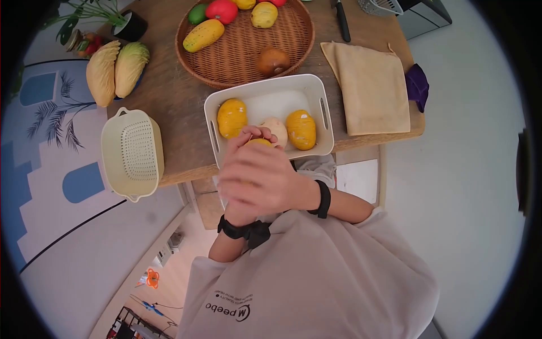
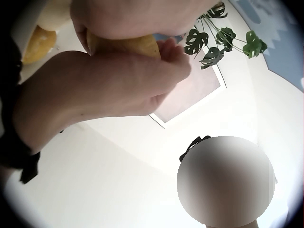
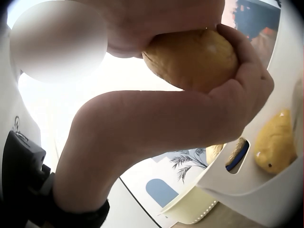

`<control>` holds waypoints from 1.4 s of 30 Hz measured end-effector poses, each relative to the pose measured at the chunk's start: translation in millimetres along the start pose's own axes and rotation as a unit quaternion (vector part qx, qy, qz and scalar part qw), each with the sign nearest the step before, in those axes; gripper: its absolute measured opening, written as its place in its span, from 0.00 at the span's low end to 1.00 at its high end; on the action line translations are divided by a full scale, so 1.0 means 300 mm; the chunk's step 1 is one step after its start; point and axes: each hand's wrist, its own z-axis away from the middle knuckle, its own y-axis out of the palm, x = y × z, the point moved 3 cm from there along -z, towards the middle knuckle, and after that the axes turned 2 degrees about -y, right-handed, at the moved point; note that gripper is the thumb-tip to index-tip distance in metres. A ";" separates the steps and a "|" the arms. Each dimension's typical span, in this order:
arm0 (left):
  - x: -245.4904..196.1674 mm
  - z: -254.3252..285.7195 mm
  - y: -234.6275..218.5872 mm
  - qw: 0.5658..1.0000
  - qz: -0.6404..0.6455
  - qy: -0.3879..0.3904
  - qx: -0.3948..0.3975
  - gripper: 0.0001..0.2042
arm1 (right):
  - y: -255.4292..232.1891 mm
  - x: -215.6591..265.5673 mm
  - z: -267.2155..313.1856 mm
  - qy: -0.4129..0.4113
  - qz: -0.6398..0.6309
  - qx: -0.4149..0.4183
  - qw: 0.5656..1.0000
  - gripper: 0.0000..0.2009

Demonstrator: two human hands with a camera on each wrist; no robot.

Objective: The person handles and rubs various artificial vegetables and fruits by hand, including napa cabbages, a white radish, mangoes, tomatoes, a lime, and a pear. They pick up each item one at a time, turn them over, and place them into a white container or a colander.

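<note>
A yellow oval fruit [image 3: 194, 59] with a creased, glossy skin sits between both hands above the near edge of a white tray [image 1: 265, 93]. My left hand [image 3: 232, 107] holds it from underneath, fingers wrapped round one end. Over the top lies my right hand [image 1: 257, 175], blurred in the head view and hiding most of the fruit. In the left wrist view, the fingers of that hand bend in at the fruit. Inside the tray rest two similar yellow fruits [image 1: 232, 118] [image 1: 301, 130] and a pale round one [image 1: 273, 129] partly behind the fingertips.
Behind the tray stands a round wicker basket [image 1: 243, 56] of mixed fruit. A pale yellow colander [image 1: 132, 152] is at the table's left edge, near cabbages [image 1: 131, 69]. Folded beige cloth [image 1: 375, 90], a purple cloth [image 1: 417, 87] and a black-handled knife [image 1: 342, 22] lie on the right.
</note>
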 end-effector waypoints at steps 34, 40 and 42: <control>-0.021 0.000 -0.025 0.995 0.002 0.035 0.089 0.21 | -0.039 -0.022 -0.014 0.063 -0.023 -0.019 0.998 0.17; -0.012 0.005 -0.008 0.998 0.025 0.021 0.052 0.19 | -0.047 -0.010 -0.026 -0.016 0.004 -0.030 0.999 0.13; 0.002 0.019 -0.007 0.998 0.031 0.014 0.046 0.19 | -0.058 -0.028 -0.036 0.104 0.025 -0.084 0.991 0.12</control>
